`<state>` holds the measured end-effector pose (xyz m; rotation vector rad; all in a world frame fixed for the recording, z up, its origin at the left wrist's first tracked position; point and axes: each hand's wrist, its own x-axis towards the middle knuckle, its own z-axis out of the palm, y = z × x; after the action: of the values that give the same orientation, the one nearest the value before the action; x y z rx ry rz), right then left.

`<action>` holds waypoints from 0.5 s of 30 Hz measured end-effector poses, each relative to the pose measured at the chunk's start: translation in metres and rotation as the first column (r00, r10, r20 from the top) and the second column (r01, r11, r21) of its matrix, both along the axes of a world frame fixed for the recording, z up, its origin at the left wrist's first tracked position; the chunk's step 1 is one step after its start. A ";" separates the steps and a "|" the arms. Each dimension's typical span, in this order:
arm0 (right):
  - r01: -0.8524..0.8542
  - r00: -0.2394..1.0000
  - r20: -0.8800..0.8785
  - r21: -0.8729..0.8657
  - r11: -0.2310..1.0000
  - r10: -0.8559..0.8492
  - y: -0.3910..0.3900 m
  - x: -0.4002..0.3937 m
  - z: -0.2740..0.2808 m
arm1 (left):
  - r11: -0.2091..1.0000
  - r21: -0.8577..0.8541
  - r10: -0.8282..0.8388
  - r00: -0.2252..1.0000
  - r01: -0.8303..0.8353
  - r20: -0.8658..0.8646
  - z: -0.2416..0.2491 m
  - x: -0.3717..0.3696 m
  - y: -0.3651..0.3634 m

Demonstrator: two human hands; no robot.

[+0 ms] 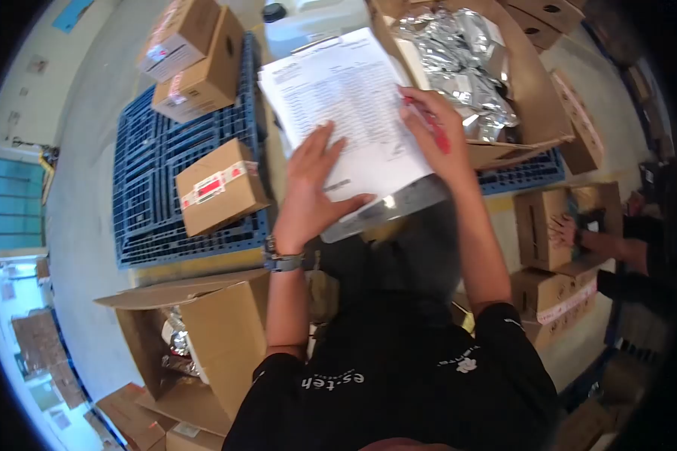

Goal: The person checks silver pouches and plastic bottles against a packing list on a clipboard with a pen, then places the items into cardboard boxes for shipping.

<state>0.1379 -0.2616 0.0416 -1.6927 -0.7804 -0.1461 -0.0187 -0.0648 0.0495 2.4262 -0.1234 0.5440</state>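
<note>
Printed sheets (353, 113) lie on a clear clipboard (387, 213) with a metal clip at its top. My left hand (316, 177) rests on the lower left of the sheets, fingers spread, with a watch (283, 259) on the wrist. A red pen (435, 129) is held in my right hand (444, 139) at the right edge of the sheets. Past the clip stands a translucent jug (316, 22) with a black cap. Right of it, an open carton (530, 113) holds silver foil packages (462, 71).
Cartons (222, 188) sit on a blue pallet (143, 165) at the left. An open box (229, 338) with foil items stands at lower left. At the right, another person's hand (563, 229) touches an open carton (535, 225).
</note>
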 end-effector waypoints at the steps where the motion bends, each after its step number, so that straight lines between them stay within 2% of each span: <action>1: 0.014 1.000 0.019 -0.008 1.000 -0.014 -0.002 0.001 -0.001 | 1.000 -0.008 -0.021 1.000 0.021 0.006 -0.001 0.002 0.002; 5: 0.047 0.999 -0.021 0.026 0.999 -0.046 -0.006 0.002 -0.004 | 0.999 0.010 -0.032 0.999 0.033 -0.043 0.003 0.002 0.007; 8: 0.071 0.997 -0.020 0.054 0.996 -0.070 -0.007 0.000 -0.008 | 0.989 -0.135 -0.067 0.998 0.064 -0.020 -0.002 0.003 0.020; 9: 0.079 0.997 0.002 0.079 0.994 -0.079 -0.008 -0.003 -0.011 | 0.999 -0.049 -0.021 1.000 0.020 -0.003 -0.002 0.002 0.023; 11: 0.083 0.996 0.015 0.081 0.993 -0.085 -0.011 -0.007 -0.015 | 0.959 0.264 0.111 0.994 -0.107 -0.002 0.003 0.003 0.029; 13: 0.077 0.997 0.003 0.124 0.989 -0.078 -0.009 -0.003 -0.016 | 0.963 0.233 0.149 0.988 -0.135 -0.045 -0.006 0.008 0.039; 15: 0.056 0.998 -0.004 0.113 0.992 -0.056 -0.008 -0.004 -0.016 | 0.999 0.000 0.037 0.998 -0.037 -0.051 -0.015 0.010 0.049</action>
<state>0.1343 -0.2699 0.0253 -1.6075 -0.7111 -0.2244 -0.0088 -0.0157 0.0347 2.4435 -0.0568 0.4976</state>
